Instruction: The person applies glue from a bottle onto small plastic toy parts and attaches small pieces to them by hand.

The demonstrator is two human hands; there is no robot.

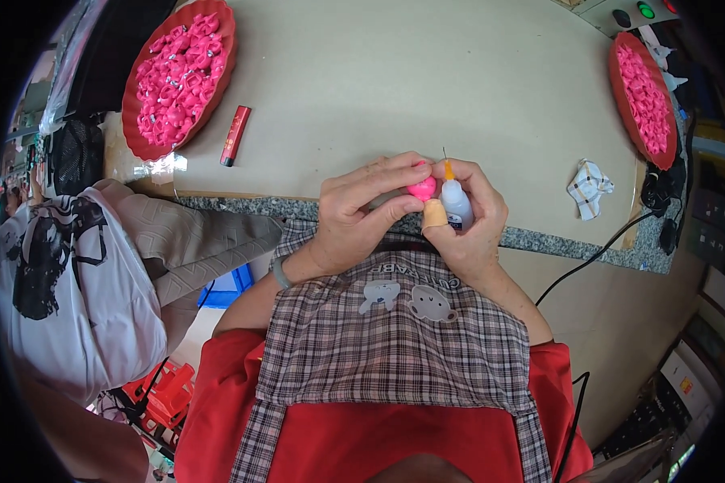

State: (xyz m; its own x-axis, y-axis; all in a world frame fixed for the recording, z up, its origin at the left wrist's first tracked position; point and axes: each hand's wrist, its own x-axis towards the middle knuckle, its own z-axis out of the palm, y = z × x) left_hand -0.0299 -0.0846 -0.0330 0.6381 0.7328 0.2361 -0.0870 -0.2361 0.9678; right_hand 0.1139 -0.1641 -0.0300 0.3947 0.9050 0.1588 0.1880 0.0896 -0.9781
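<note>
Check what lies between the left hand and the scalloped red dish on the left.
In the head view, a slim red stick, nearer the dish than the left hand.

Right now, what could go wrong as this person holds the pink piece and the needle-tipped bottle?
The thin needle stands bare above its orange tip, near the right hand, so it might prick a finger. That hand grips the bottle; a tight squeeze might push liquid out, if it holds any. The left hand pinches the small pink piece, which could slip.
</note>
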